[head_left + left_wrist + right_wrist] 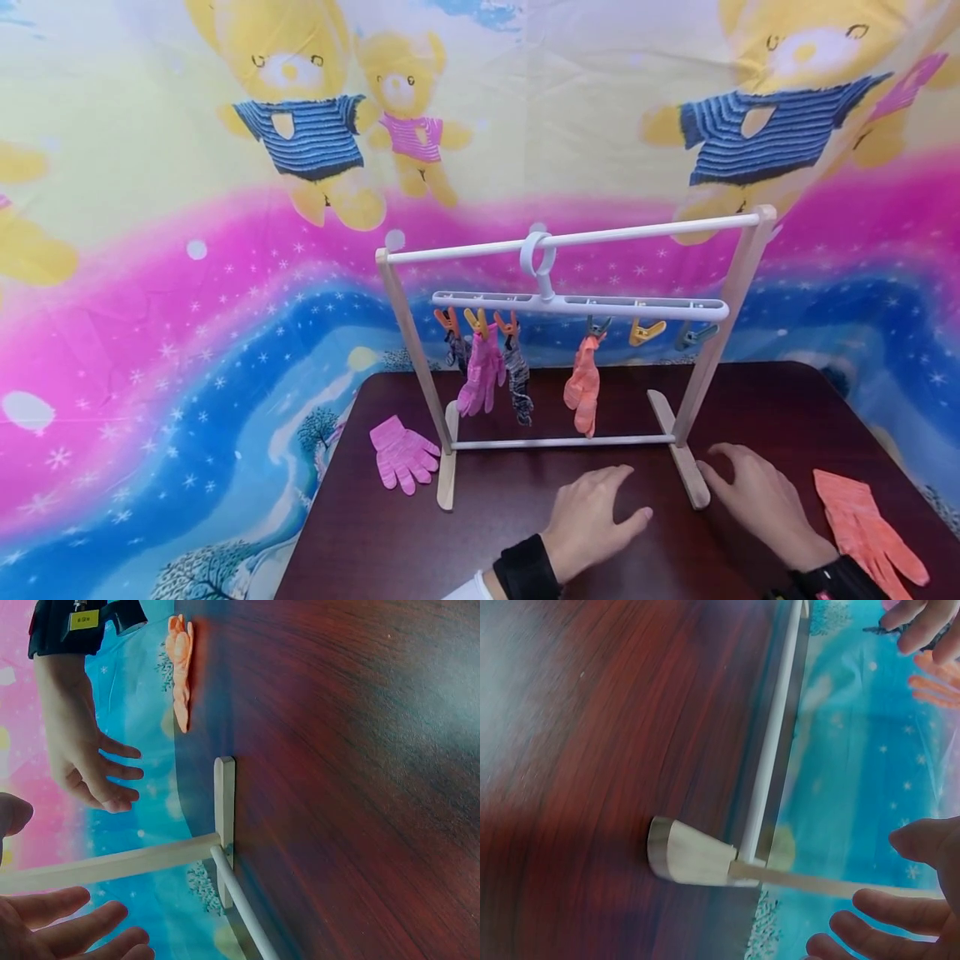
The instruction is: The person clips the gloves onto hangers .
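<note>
Fingers of my left hand (592,521) and right hand (765,504) are loosely spread; beyond them I see the wooden rack (707,375), and right of them a coral glove (861,521)

My table (360,550) bears a rack (525,442), a pink glove (403,454) near its left edge, an orange glove (862,521) near its right.

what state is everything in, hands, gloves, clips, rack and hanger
left hand: open, empty
right hand: open, empty
rack: standing upright
hanger: hung on rack
loose pink glove: lying spread
loose orange glove: lying unclipped
hanging pink glove: clipped
hanging orange glove: clipped
two dark pieces: clipped
two rightmost clips: empty
other four clips: occupied
</note>
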{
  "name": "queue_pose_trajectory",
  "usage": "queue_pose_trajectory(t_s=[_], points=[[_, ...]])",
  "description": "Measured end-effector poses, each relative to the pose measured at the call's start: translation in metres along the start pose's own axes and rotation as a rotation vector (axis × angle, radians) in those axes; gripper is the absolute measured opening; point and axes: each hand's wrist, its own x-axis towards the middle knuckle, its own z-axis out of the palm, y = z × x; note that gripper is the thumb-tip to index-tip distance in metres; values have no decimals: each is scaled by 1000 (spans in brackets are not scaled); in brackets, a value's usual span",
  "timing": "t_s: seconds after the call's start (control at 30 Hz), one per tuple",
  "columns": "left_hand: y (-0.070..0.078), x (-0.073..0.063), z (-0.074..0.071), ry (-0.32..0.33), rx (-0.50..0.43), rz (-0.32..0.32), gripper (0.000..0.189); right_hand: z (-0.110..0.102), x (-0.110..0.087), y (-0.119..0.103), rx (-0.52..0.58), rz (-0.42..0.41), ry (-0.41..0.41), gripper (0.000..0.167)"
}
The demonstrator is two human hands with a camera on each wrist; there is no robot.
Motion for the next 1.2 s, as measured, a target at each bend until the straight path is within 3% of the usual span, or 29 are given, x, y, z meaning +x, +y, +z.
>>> queue_pose_trajectory(t_s=[0.4,0.73,1.2], points=[[11,1,1,-11,35,53,52,-9,1,32,-48,60,-35,49],[19,0,6,37,81,105,51,-12,-1,48,-45,62,-61,49],[24,-1,9,24,86,121,51,-22,-4,66,-46,104,-107,52]])
